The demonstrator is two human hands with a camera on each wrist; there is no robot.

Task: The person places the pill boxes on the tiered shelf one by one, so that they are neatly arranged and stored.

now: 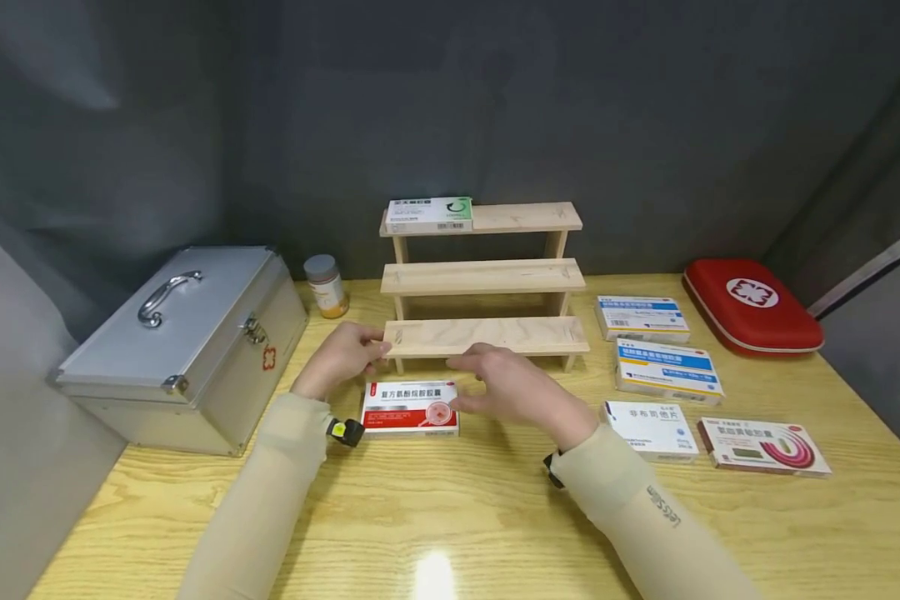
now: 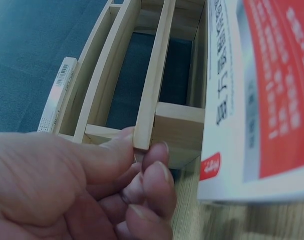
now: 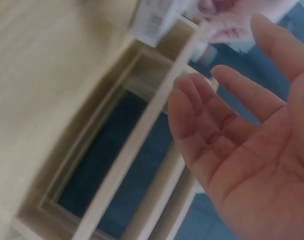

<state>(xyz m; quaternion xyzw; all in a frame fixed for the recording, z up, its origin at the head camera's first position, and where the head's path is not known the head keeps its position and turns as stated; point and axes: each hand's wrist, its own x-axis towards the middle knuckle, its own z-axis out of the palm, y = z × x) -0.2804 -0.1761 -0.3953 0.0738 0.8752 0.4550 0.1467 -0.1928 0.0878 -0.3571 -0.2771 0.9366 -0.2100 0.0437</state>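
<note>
My left hand [image 1: 347, 357] pinches the left end of the lowest step of a three-step wooden rack [image 1: 487, 335]; in the left wrist view its thumb and fingertips [image 2: 159, 175] meet at that step's end. Just in front of the rack, a red-and-white medicine box [image 1: 411, 408] lies flat on the table between the hands. My right hand [image 1: 517, 387] hovers at the box's right side, below the lowest step. Its fingers are loosely bent with nothing in them, as the right wrist view shows. A white-and-green medicine box [image 1: 429, 215] rests on the top step at the left.
A silver metal case [image 1: 187, 333] and a grey-capped bottle [image 1: 326, 287] stand on the left. Several medicine boxes, among them a blue-and-white box [image 1: 667, 369] and a pink-and-white box [image 1: 763, 447], lie at right. Behind them is a red zip case [image 1: 753, 308].
</note>
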